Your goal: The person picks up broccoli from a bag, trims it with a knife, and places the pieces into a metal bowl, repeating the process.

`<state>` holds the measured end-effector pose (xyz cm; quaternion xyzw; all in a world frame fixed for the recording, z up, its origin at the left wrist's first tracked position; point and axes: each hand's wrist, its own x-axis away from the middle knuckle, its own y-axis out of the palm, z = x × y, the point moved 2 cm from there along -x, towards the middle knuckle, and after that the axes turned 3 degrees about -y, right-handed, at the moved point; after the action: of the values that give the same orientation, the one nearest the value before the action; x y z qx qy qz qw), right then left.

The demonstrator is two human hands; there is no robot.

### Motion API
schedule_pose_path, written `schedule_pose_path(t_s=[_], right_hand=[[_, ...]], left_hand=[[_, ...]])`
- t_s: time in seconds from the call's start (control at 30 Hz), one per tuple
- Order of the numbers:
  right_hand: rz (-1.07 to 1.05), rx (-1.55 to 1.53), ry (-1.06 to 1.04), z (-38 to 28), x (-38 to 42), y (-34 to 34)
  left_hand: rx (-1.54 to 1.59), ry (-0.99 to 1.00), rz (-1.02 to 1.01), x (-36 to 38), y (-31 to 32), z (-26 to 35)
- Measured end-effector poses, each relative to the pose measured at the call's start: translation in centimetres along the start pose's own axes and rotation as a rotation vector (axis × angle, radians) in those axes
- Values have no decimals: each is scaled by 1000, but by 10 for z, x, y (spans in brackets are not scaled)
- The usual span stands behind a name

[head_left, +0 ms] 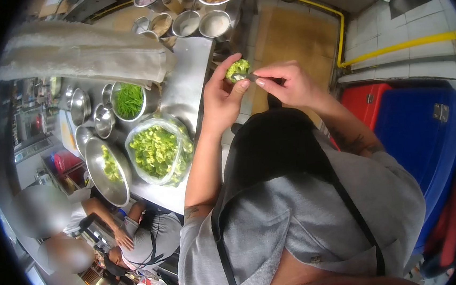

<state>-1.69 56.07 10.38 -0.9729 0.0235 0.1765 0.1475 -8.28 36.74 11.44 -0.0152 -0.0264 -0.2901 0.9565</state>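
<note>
My left hand [220, 99] is closed around a green broccoli floret [237, 68], with the fingers and thumb on either side of it. My right hand [291, 84] pinches what looks like a small knife [251, 77], its tip against the floret's underside; much of the handle is hidden by the fingers. Left of my forearm, a clear plastic bag [185, 162] full of cut florets [155, 148] stands on the steel counter [192, 59]. Beside it a wide metal bowl [97, 166] holds several florets.
A metal pot of cut greens [128, 100] and several bowls [104, 120] crowd the counter. Further off are bowls of ingredients [214, 23]. A cloth [87, 54] hangs over the counter. Blue [418, 138] and red [361, 102] bins stand right; other people [155, 236] are lower left.
</note>
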Motion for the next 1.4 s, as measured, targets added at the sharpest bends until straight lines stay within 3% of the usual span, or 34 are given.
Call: schedule_pose_path(t_s=[0.23,0.53,0.83,1.0,1.23,1.4], right_hand=[[141,-260,82,-11,-13,53],[-263,-436,172,-36,-53,130],[-285,-289,-46,-60,-69,178],[-421,-391,52,-62,-75,193],[-679,-293,3,-60,-97,215],[-1020,-306,103,-51,-115,237]], left_hand=[[251,9,70,12,-37,6],[474,135,142,60,-96,2],[655,158,232,98,-135,1],[721,127,239,109,-148,-6],[491,-36,436,134,-170,-10],[309,-91,505,159,-180,-21]])
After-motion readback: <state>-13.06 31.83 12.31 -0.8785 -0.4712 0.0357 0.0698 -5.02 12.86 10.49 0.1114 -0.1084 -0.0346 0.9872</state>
